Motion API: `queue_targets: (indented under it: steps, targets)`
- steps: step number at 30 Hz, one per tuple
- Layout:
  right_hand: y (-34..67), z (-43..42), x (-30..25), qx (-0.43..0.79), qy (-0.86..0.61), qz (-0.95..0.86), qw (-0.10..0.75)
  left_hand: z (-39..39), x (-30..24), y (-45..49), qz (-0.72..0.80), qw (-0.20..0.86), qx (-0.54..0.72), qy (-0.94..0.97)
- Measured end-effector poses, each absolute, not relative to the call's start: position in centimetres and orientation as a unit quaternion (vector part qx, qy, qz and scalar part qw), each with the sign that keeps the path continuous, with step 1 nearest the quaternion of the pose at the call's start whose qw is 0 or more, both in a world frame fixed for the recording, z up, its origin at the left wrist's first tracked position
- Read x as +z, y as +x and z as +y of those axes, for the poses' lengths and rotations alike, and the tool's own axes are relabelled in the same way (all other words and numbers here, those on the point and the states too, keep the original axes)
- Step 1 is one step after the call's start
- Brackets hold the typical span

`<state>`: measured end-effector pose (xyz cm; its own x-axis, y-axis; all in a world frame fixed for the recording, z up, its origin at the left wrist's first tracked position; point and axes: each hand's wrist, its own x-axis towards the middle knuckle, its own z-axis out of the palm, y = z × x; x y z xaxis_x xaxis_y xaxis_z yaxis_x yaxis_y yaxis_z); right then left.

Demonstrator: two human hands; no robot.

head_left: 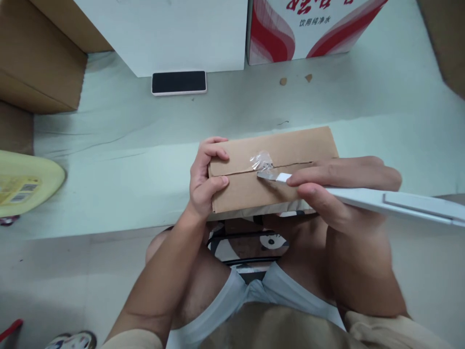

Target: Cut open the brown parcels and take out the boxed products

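Note:
A small brown cardboard box rests at the near edge of the pale green table, above my lap. My left hand grips its left end, fingers curled over the top and side. My right hand is closed on a white utility knife, whose blade tip sits on the seam between the box's flaps. A crumpled bit of clear tape sticks up beside the blade.
A phone lies face up at the back by a white box. A red-and-white carton stands to its right. Brown cartons are at the left, a yellow object at the left edge.

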<state>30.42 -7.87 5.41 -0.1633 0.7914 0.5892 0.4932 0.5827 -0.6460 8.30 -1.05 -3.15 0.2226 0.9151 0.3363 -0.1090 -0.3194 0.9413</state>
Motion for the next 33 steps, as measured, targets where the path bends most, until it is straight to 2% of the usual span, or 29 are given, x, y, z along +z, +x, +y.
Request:
queue_targets:
  steps: [4, 17, 23, 33]
  targets:
    - [30.5, -7.9, 5.2, 0.183, -0.404, -0.755, 0.483, -1.0, -3.1, 8.3, 0.330, 0.476, 0.529, 0.620]
    - [29.8, -8.2, 5.4, 0.153, -0.501, -0.700, 0.485, -1.0, -3.0, 8.3, 0.336, 0.485, 0.523, 0.615]
    - [29.4, -8.1, 5.4, 0.161, -0.527, -0.646, 0.528, -1.1, -2.8, 8.4, 0.338, 0.491, 0.526, 0.607]
    - [28.8, -8.4, 5.2, 0.130, -0.554, -0.614, 0.547, -1.1, -2.9, 8.3, 0.342, 0.474, 0.525, 0.619]
